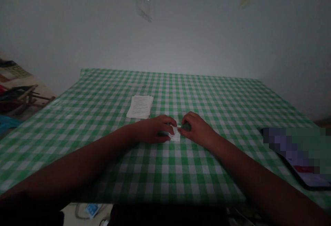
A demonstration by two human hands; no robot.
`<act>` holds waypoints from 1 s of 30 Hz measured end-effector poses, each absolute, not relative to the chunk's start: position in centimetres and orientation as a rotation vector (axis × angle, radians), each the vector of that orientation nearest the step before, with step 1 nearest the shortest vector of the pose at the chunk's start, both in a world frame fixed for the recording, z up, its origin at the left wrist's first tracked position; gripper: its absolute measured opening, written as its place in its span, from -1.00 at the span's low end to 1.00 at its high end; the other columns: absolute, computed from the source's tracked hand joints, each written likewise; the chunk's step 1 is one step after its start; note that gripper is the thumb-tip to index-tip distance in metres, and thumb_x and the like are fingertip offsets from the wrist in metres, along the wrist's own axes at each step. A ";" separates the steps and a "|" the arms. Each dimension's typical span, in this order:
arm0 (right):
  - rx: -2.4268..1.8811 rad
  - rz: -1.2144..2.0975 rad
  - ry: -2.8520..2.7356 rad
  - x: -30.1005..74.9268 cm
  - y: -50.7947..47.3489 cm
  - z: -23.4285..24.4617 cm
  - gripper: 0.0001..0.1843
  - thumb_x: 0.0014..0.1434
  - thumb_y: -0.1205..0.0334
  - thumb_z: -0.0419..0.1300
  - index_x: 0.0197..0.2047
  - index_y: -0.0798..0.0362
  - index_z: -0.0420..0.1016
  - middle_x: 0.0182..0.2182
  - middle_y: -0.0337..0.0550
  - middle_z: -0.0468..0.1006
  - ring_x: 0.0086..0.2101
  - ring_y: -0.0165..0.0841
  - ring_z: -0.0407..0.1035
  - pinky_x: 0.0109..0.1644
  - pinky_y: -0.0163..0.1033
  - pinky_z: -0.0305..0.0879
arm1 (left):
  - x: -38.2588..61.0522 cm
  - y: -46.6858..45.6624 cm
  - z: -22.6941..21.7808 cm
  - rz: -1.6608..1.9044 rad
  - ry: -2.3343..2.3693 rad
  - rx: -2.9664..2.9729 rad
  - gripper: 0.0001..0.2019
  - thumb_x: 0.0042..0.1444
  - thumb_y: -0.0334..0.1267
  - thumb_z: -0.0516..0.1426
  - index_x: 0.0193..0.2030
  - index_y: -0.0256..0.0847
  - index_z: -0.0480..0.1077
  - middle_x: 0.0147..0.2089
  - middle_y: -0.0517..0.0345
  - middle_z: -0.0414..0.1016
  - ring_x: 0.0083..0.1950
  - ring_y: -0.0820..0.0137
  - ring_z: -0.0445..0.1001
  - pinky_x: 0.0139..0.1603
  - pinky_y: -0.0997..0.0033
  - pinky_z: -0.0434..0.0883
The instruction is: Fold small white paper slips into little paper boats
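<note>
A small piece of white printed paper (176, 136) lies on the checked tablecloth between my hands. My left hand (155, 129) rests over its left part with the fingers apart, fingertips on the paper. At the upper right edge of the same piece is my right hand (198, 128), its fingers curled and the thumb and fingertips pinched at the paper's edge. Beyond my left hand sits a stack of printed sheets (141, 106), slightly fanned.
A green and white checked tablecloth (207, 95) covers the table. At the right edge lies a tablet-like device (297, 160) with a blurred screen. A pale wall (181, 40) stands behind the table. Wooden furniture (28, 96) is at the far left, and a blue packet (92, 209) lies below the front edge.
</note>
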State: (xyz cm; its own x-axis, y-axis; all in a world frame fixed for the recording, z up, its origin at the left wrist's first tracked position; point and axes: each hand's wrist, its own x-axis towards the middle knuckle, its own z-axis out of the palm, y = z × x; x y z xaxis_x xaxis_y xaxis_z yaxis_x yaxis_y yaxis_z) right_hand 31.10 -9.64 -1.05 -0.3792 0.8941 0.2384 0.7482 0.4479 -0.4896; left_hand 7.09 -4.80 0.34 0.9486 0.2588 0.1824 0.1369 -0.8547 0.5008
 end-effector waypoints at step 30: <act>-1.408 0.269 -2.370 32.2 -9.5 0.3 -0.88 0.20 0.20 0.20 -0.32 0.00 0.34 -0.37 -0.16 0.45 -0.33 -0.28 0.34 -0.27 -0.19 0.20 | 7.4 -4.8 0.1 0.354 0.325 2.696 -0.74 0.20 -0.23 0.22 0.03 -0.16 0.48 0.15 -0.07 0.40 0.16 0.18 0.36 0.21 0.13 0.33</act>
State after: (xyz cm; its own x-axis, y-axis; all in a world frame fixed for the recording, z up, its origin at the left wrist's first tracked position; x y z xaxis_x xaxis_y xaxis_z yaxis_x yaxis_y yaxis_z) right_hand 32.24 -9.45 0.28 -0.4323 0.8756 0.2153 0.8052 0.4824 -0.3450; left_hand 7.44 -4.79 0.11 0.9408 0.2753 0.1979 0.1739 -0.8929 0.4152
